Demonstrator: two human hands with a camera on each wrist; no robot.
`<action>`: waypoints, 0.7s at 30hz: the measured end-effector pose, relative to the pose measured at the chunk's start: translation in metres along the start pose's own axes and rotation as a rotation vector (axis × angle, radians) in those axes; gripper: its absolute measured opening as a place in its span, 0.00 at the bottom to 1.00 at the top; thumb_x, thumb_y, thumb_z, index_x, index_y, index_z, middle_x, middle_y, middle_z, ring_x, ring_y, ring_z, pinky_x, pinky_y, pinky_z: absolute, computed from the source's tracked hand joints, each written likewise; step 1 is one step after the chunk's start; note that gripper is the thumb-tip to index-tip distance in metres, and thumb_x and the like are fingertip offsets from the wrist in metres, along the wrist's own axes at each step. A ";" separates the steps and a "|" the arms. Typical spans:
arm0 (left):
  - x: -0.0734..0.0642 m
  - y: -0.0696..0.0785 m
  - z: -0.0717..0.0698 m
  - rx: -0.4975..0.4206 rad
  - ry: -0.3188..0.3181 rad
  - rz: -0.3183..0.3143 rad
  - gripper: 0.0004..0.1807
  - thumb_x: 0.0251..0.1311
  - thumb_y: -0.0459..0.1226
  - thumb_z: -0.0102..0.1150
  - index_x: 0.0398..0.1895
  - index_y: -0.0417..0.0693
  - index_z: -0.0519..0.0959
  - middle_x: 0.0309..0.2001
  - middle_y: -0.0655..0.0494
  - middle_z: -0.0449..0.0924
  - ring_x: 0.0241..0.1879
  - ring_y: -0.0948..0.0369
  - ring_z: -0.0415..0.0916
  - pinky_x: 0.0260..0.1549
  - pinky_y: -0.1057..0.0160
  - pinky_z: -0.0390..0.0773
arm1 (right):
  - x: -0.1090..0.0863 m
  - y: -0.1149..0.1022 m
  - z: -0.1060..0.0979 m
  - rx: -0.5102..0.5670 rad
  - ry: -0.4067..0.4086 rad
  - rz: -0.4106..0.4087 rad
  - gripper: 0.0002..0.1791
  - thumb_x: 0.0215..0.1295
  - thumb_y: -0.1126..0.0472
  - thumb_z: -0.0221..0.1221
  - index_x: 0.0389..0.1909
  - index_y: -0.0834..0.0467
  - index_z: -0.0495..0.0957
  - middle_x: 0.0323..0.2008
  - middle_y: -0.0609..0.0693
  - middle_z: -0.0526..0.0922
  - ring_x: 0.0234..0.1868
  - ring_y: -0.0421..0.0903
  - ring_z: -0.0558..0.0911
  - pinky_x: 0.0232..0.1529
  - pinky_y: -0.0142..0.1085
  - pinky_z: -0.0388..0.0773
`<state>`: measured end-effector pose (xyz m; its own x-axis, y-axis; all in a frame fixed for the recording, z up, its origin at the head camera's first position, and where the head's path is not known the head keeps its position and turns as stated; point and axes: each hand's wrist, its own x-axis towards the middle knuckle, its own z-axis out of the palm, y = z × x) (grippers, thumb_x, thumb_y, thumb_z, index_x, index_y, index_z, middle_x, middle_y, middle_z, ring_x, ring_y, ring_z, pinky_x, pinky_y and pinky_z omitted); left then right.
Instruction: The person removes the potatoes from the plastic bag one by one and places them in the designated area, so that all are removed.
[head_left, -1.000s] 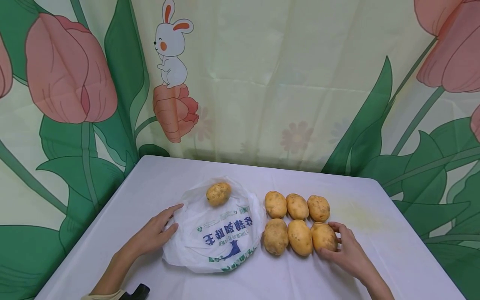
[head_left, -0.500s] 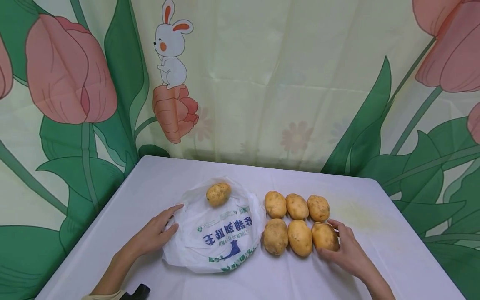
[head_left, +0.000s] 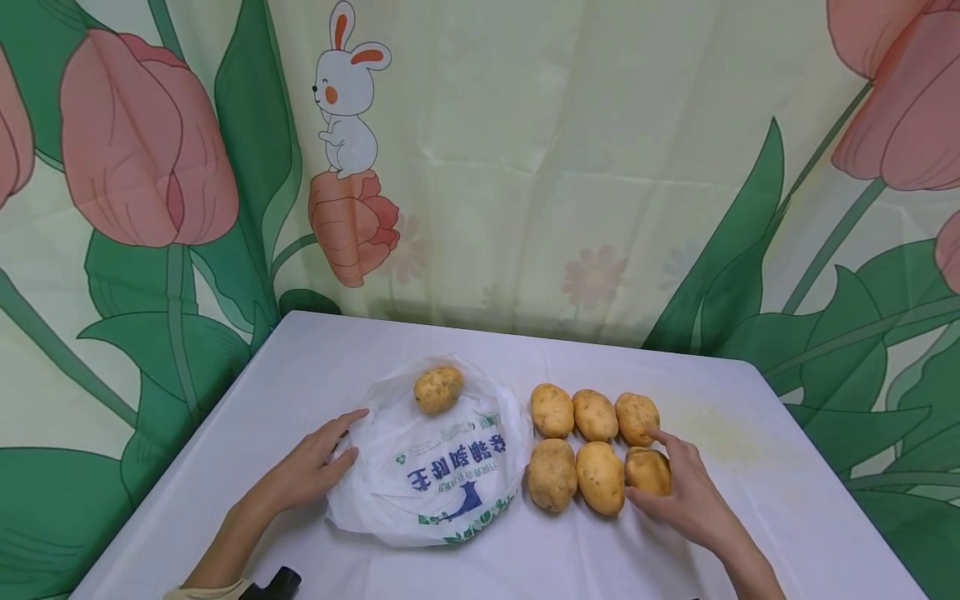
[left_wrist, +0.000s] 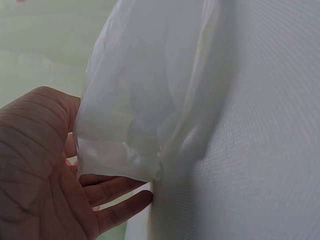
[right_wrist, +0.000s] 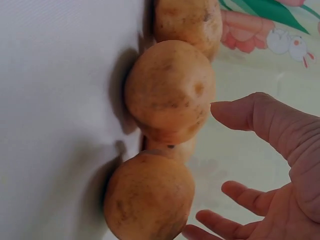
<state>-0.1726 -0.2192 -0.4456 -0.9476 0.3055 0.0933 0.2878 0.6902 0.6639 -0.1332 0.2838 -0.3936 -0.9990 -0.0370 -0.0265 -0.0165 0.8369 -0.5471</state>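
Observation:
A white plastic bag (head_left: 367,508) with blue and green print lies on the table, one potato (head_left: 438,389) resting at its far end. My left hand (head_left: 306,473) is at the bag's left edge with fingers extended; in the left wrist view the film overlaps the fingers (left_wrist: 120,207). To the right of the bag are two rows of three potatoes. Around the front right potato (head_left: 645,472) my right hand (head_left: 693,497) is spread, thumb near its front and fingers beyond its right side. In the right wrist view, a gap shows between the thumb (right_wrist: 232,114) and the potatoes.
The back row holds a left potato (head_left: 551,410), a middle one (head_left: 595,415) and a right one (head_left: 637,418). In front sit two more potatoes, one darker (head_left: 551,475). A patterned curtain (head_left: 487,208) hangs behind the white-covered table (head_left: 757,467).
My right hand has loosened from the front right potato; its fingers have spread wider and moved slightly up. The left hand and bag stay as they were.

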 end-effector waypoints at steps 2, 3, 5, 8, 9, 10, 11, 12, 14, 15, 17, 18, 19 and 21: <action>0.000 0.000 0.000 0.001 -0.002 0.000 0.31 0.73 0.35 0.54 0.77 0.40 0.61 0.74 0.33 0.63 0.72 0.35 0.63 0.66 0.35 0.66 | 0.000 -0.004 0.000 0.003 0.003 -0.006 0.54 0.57 0.50 0.75 0.76 0.64 0.54 0.68 0.74 0.57 0.67 0.71 0.64 0.60 0.72 0.67; 0.000 0.001 0.000 0.001 -0.001 0.000 0.31 0.73 0.35 0.54 0.77 0.40 0.61 0.74 0.33 0.63 0.72 0.35 0.62 0.67 0.35 0.66 | -0.001 -0.007 -0.001 0.005 0.006 -0.012 0.53 0.57 0.50 0.75 0.76 0.64 0.54 0.69 0.74 0.57 0.67 0.71 0.64 0.60 0.72 0.67; 0.000 0.001 -0.001 0.003 -0.003 -0.001 0.31 0.73 0.35 0.53 0.77 0.40 0.61 0.73 0.32 0.63 0.72 0.35 0.62 0.66 0.35 0.66 | -0.001 -0.011 -0.001 0.010 0.020 -0.036 0.52 0.57 0.51 0.75 0.75 0.64 0.55 0.69 0.74 0.57 0.67 0.71 0.64 0.60 0.72 0.68; 0.000 0.002 -0.001 0.004 -0.005 -0.007 0.31 0.73 0.35 0.53 0.77 0.40 0.61 0.74 0.32 0.63 0.72 0.35 0.62 0.67 0.35 0.66 | -0.001 -0.019 0.000 0.024 0.047 -0.088 0.50 0.57 0.53 0.75 0.74 0.63 0.58 0.68 0.73 0.59 0.67 0.70 0.65 0.59 0.71 0.68; 0.000 0.002 -0.001 0.003 -0.005 -0.009 0.31 0.73 0.35 0.54 0.77 0.40 0.61 0.74 0.32 0.63 0.72 0.35 0.62 0.67 0.35 0.66 | -0.001 -0.021 0.001 0.029 0.056 -0.107 0.50 0.57 0.54 0.75 0.74 0.63 0.58 0.68 0.72 0.60 0.67 0.69 0.65 0.59 0.71 0.69; 0.000 0.002 -0.001 0.003 -0.006 -0.011 0.31 0.73 0.36 0.54 0.77 0.40 0.61 0.74 0.32 0.63 0.72 0.35 0.62 0.67 0.35 0.66 | -0.001 -0.024 0.001 0.033 0.062 -0.123 0.49 0.57 0.54 0.75 0.73 0.63 0.59 0.68 0.72 0.60 0.67 0.69 0.65 0.59 0.71 0.69; 0.000 0.002 -0.001 0.003 -0.008 -0.013 0.31 0.73 0.36 0.54 0.77 0.40 0.61 0.74 0.33 0.62 0.72 0.35 0.61 0.67 0.35 0.66 | -0.001 -0.027 0.002 0.037 0.066 -0.135 0.49 0.57 0.55 0.75 0.73 0.63 0.59 0.67 0.71 0.61 0.67 0.68 0.65 0.59 0.71 0.69; 0.000 0.002 -0.001 0.003 -0.008 -0.014 0.31 0.73 0.36 0.54 0.77 0.40 0.61 0.74 0.33 0.62 0.72 0.35 0.61 0.67 0.35 0.66 | 0.000 -0.030 0.002 0.041 0.068 -0.146 0.48 0.57 0.55 0.75 0.73 0.63 0.60 0.67 0.70 0.61 0.67 0.68 0.65 0.59 0.70 0.69; 0.000 0.002 -0.001 0.003 -0.008 -0.015 0.31 0.73 0.36 0.54 0.77 0.40 0.61 0.74 0.33 0.62 0.72 0.35 0.61 0.67 0.35 0.65 | 0.001 -0.035 0.004 0.057 0.069 -0.171 0.48 0.57 0.56 0.75 0.73 0.63 0.60 0.68 0.69 0.62 0.68 0.67 0.64 0.60 0.71 0.68; 0.000 0.002 -0.001 0.004 -0.008 -0.015 0.31 0.73 0.36 0.54 0.77 0.40 0.61 0.74 0.33 0.62 0.72 0.35 0.61 0.67 0.35 0.65 | 0.002 -0.038 0.005 0.064 0.068 -0.180 0.48 0.57 0.56 0.75 0.73 0.63 0.60 0.68 0.69 0.62 0.69 0.68 0.64 0.61 0.71 0.68; 0.000 0.002 -0.001 0.004 -0.010 -0.015 0.31 0.73 0.36 0.54 0.77 0.40 0.61 0.74 0.32 0.62 0.72 0.35 0.61 0.67 0.34 0.65 | 0.003 -0.043 0.006 0.075 0.065 -0.196 0.48 0.57 0.56 0.75 0.73 0.63 0.59 0.69 0.68 0.61 0.70 0.68 0.63 0.62 0.72 0.66; 0.000 0.002 -0.001 0.004 -0.010 -0.015 0.31 0.73 0.36 0.54 0.77 0.40 0.61 0.74 0.33 0.62 0.72 0.35 0.61 0.67 0.34 0.65 | 0.004 -0.045 0.007 0.078 0.064 -0.206 0.48 0.57 0.56 0.75 0.73 0.62 0.59 0.69 0.68 0.60 0.70 0.68 0.63 0.62 0.72 0.66; 0.000 0.002 -0.001 0.004 -0.012 -0.015 0.31 0.73 0.36 0.54 0.77 0.41 0.61 0.74 0.32 0.62 0.72 0.35 0.61 0.67 0.34 0.65 | 0.005 -0.047 0.007 0.082 0.064 -0.213 0.48 0.57 0.57 0.75 0.74 0.62 0.60 0.69 0.69 0.60 0.70 0.69 0.63 0.62 0.72 0.66; 0.000 0.002 -0.001 0.005 -0.013 -0.017 0.31 0.73 0.36 0.54 0.77 0.41 0.61 0.74 0.33 0.62 0.72 0.35 0.61 0.67 0.34 0.65 | 0.007 -0.050 0.009 0.078 0.060 -0.215 0.47 0.58 0.56 0.75 0.74 0.62 0.60 0.70 0.68 0.60 0.68 0.67 0.66 0.61 0.69 0.69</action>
<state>-0.1718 -0.2182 -0.4435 -0.9505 0.3021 0.0724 0.2723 0.6983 0.6620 -0.1389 0.2367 -0.3733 -0.9735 -0.1759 0.1462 -0.2286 0.7684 -0.5977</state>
